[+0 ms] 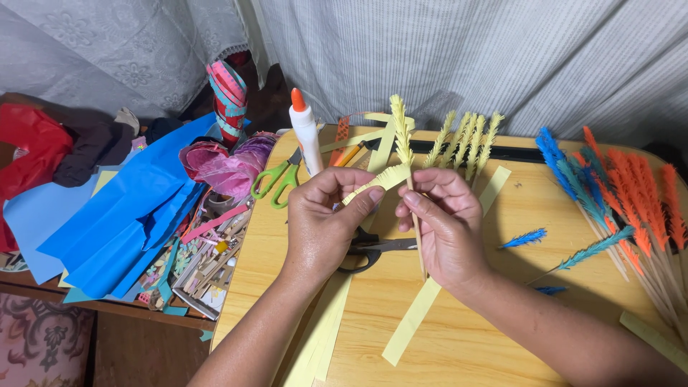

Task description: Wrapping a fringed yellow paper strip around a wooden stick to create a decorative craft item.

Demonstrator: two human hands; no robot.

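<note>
**Fringed paper on a thin stick: light, soft, easy to crush**

Take the counter (545,236) as your landmark. Above its middle, your left hand (322,218) pinches the loose end of the yellow fringed strip (380,179) between thumb and fingers. Your right hand (448,222) is closed on the thin wooden stick (416,229), just below the wrapped yellow part.

The paper looks very light and tears easily; hold it by the uncut edge. The stick seems stiff but thin.

The counter's left edge is near your left wrist. Black scissors (373,247) lie under your hands. The glue bottle (304,140) stands behind.
</note>
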